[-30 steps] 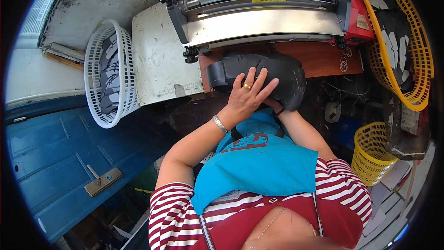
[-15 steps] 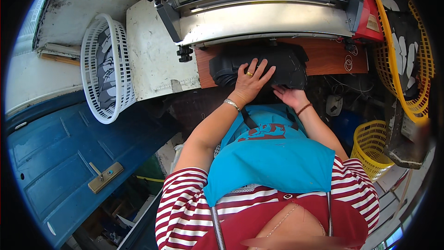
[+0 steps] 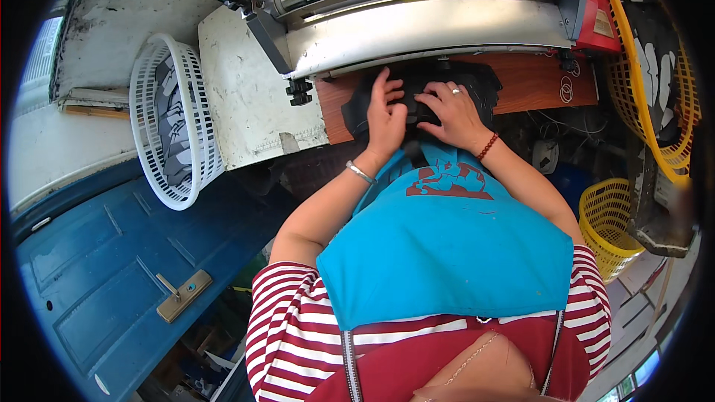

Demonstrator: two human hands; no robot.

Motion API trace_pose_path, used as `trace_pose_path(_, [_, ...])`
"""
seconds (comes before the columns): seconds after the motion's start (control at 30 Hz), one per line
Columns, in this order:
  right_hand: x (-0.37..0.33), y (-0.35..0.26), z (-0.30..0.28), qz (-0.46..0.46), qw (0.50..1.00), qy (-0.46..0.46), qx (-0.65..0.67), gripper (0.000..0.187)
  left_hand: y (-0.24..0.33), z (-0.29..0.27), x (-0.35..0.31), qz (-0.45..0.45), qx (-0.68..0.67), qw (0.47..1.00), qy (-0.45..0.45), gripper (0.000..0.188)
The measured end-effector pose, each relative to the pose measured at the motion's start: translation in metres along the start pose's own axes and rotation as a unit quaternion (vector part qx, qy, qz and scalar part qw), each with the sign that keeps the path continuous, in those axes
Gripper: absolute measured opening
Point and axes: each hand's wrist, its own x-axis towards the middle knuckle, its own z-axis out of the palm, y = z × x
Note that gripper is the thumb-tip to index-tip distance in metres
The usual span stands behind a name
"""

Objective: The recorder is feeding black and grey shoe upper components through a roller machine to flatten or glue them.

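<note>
A loose stack of black sheet pieces [image 3: 482, 91] lies on the brown tabletop in front of a metal roller machine [image 3: 439, 30]. At the stack's left side is my left hand [image 3: 387, 120], its fingers stretched out and thumb apart. My right hand [image 3: 458, 117] rests over the middle of the stack with bent fingers. Its thumb and forefinger are spread apart, with dark material under the tips. Whether either hand pinches a single piece is not visible. The stack's front edge is partly hidden by my hands and the blue apron [image 3: 447, 246].
A white basket [image 3: 199, 123] of grey and black pieces stands left of the table. A yellow basket [image 3: 637, 67] with black and white pieces is at the right, a smaller yellow basket [image 3: 607, 212] below it. A blue door [image 3: 112, 253] is at lower left.
My left hand has moved off the stack's top and turned on its side at the left. My right hand has come up from under the front edge onto the top.
</note>
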Motion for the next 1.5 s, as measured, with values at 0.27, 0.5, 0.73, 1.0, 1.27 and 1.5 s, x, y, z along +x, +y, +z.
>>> trace_pose_path(0.27, [-0.005, 0.003, 0.012, -0.059, 0.997, -0.042, -0.027, 0.040, 0.015, -0.068, 0.018, -0.015, 0.034, 0.993, -0.112, 0.033])
trace_pose_path(0.5, [0.010, -0.010, 0.012, -0.046, 0.996, -0.060, -0.040, 0.023, 0.077, -0.086, 0.046, 0.003, 0.082, 0.975, -0.207, 0.027])
trace_pose_path(0.73, [0.017, -0.026, -0.022, -0.061, 0.993, 0.046, 0.089, 0.018, 0.153, -0.085, 0.092, 0.173, 0.065, 0.969, -0.163, 0.021])
trace_pose_path(1.0, [0.039, -0.003, -0.119, 0.050, 0.981, 0.152, -0.113, 0.015, 0.162, -0.049, 0.219, 0.294, 0.346, 0.880, -0.137, 0.034])
trace_pose_path(1.27, [0.074, -0.001, -0.077, -0.015, 0.988, 0.146, -0.051, 0.011, 0.158, -0.029, 0.289, 0.108, 0.457, 0.833, -0.292, 0.045])
trace_pose_path(1.5, [0.021, -0.016, 0.002, -0.065, 0.995, -0.076, -0.005, 0.023, 0.190, -0.036, 0.301, 0.256, 0.350, 0.860, -0.269, 0.025])
